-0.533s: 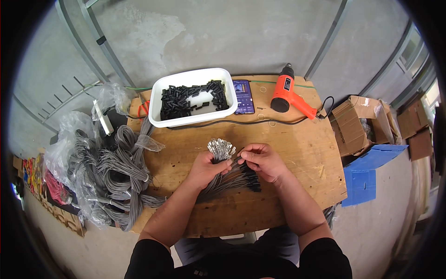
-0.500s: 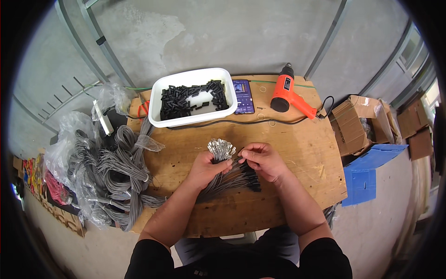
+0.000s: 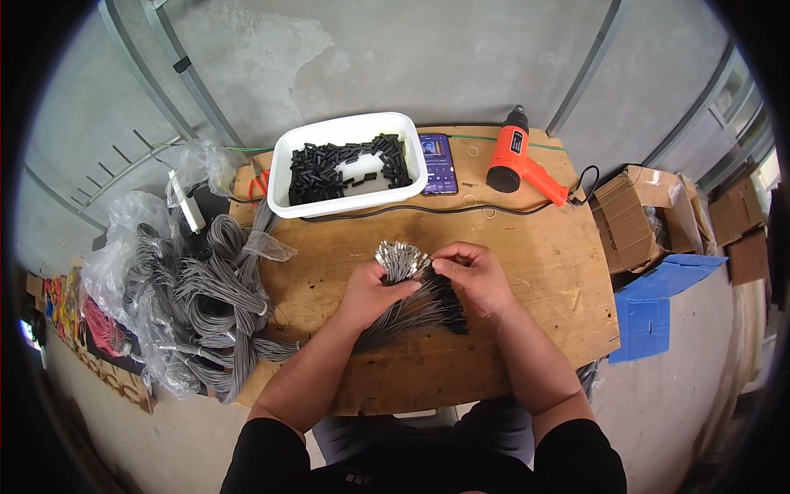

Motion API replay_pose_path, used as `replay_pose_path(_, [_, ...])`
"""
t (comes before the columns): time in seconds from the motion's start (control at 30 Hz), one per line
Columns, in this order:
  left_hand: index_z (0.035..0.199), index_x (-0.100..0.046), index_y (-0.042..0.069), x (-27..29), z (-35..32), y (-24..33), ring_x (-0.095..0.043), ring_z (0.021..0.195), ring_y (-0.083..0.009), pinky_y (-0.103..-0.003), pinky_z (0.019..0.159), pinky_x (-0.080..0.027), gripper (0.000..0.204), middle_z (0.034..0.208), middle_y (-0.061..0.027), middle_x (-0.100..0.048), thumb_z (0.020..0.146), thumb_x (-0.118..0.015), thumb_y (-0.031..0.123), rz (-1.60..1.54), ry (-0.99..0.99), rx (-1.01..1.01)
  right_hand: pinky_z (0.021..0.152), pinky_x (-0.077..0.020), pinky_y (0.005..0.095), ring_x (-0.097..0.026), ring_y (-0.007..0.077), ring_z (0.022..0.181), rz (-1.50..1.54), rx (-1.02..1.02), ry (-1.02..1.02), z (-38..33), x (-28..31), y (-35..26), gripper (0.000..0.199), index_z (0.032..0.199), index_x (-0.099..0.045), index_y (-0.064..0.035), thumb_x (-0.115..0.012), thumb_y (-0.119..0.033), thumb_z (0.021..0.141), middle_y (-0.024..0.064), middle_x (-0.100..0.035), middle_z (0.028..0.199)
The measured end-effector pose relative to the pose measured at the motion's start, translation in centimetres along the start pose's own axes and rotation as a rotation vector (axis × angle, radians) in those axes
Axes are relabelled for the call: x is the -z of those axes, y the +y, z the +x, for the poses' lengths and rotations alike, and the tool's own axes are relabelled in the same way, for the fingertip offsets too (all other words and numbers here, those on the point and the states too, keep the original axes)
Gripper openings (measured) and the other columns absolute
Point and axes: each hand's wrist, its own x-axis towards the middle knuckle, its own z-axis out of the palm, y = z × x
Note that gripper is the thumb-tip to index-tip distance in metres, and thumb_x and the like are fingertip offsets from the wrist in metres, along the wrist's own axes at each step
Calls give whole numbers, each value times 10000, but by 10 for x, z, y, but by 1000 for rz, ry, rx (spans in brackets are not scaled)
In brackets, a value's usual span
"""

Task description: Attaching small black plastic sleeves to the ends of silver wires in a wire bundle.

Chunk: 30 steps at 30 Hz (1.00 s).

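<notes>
Grey concrete walls stand behind a worn wooden table (image 3: 527, 247). At its middle, the left hand (image 3: 372, 290) grips a bundle of thin grey wires with shiny metal tips (image 3: 401, 260), fingers wrapped around it. The right hand (image 3: 476, 277) pinches the fanned tips, apparently on a single wire. A white rectangular plastic tub of short black tubes (image 3: 346, 162) sits beyond, an orange heat gun (image 3: 518, 159) to its right.

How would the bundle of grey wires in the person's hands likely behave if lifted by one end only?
The bundle of grey wires would probably droop: the strands are thin and already fan out loosely past the left hand. Some might slide free, since only the hands bunch them. The right hand steadies the metal tips, which look easy to bend.
</notes>
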Motion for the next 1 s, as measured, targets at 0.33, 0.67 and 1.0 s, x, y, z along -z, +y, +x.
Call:
replay_pose_path(0.33, [967, -693, -6, 1, 0, 1, -613, 697, -77, -232, 633, -507, 114, 795, -16, -671, 866, -734, 30, -51, -7, 25, 816, -517, 250, -635, 108, 874, -99, 2, -34, -1, -4, -3, 109, 1019, -675, 34, -668, 2, 915, 72, -696, 969])
replay_pose_path(0.67, [948, -682, -25, -6, -1, 11, -613, 690, -93, -239, 630, -503, 71, 792, -39, -671, 898, -696, 24, -187, 42, 76, 808, -528, 243, -637, 95, 868, -225, 43, -60, -6, -8, -8, 113, 1017, -684, 29, -677, 19, 905, 57, -700, 948])
replay_pose_path(1.0, [971, -649, -25, -3, -1, 6, -603, 706, -114, -245, 647, -497, 80, 837, -54, -657, 902, -670, 9, -154, -3, 68, 722, -486, 244, -594, 117, 807, 450, -136, -93, 3, 14, -18, 163, 1078, -610, -6, -623, -38, 918, 66, -658, 989])
